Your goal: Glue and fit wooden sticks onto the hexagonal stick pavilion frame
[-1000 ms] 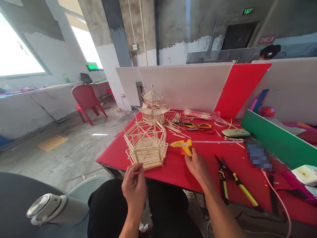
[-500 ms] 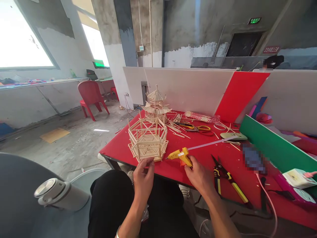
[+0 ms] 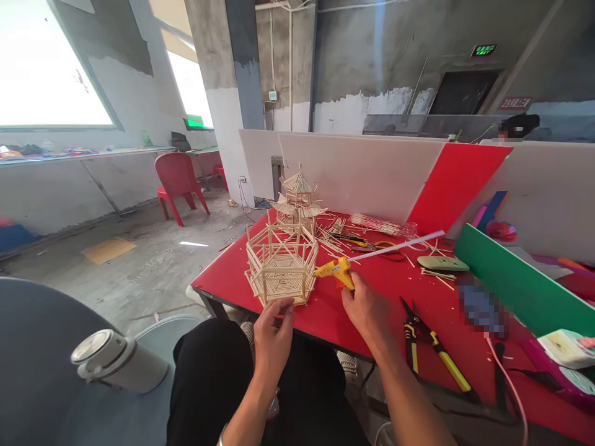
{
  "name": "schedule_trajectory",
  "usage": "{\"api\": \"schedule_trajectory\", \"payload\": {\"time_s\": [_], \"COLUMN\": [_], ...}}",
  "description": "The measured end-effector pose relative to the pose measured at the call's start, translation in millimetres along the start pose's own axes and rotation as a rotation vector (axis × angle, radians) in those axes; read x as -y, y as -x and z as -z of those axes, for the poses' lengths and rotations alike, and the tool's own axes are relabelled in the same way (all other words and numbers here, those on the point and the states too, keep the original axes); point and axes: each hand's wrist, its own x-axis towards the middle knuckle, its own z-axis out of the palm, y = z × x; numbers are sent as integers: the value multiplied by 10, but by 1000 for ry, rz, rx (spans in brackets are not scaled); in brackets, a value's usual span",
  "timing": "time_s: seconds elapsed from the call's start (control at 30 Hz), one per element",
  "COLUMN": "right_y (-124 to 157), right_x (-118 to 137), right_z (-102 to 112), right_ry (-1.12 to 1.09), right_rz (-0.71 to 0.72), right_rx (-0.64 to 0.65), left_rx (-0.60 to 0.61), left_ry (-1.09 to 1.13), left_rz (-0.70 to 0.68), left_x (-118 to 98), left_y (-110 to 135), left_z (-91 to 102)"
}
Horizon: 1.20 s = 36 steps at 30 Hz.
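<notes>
"What's in the right hand?"

"A yellow glue gun. The grip is closed around its handle, with the nozzle pointing left."

"Pointing at what?"

"The right side of the open stick frame. The tip is right by it, but I can't tell whether they touch."

"And where is that frame?"

"On the red bench, close to the front edge, standing upright. It's many-sided, with a floor of close-laid sticks and rails around it."

"What about the left hand?"

"It's at the front of the frame, fingers bent, the gap between thumb and fingertips narrow. I can't tell if that grip holds anything, or if it touches the frame's base."

"Something long sticks out behind the gun."

"A pale glue stick, slanting up to the right."

"And behind the frame?"

"A tiered stick pagoda with a pointed roof. Loose sticks lie scattered to its right, and beyond them a clear bag of sticks."

"Any tools nearby?"

"Shears with black and yellow handles lie to the right of the right hand, blades apart. A pale green case rests farther back, near the green board."
</notes>
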Motion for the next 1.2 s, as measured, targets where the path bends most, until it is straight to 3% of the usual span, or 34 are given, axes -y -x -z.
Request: {"api": "schedule_trajectory", "payload": {"time_s": [0.13,0.27,0.4,0.57,0.7,0.93,1.2], "right_y": [182,301,138,-138,-193,-49,272], "right_x": [-96,-259,-307,-183,-149,-214,-419], "right_z": [15,41,-7,-162,-237,-205,-139], "right_ry": [-31,-41,-30,-78,-105,-118,-96], "right_rz": [36,-131,-228,-216,-203,-158,4], "right_rx": [79,33,33,57,76,96,152], "left_rx": [-6,5,14,11,13,31,25], "left_ry": [11,25,13,9,10,37,29], "left_rz": [-1,5,-24,-48,-25,-35,-35], "left_x": [43,56,15,-14,12,-7,-11], "left_y": [-7,6,21,11,6,36,52], "left_z": [8,-27,-66,-43,-26,-91,-76]}}
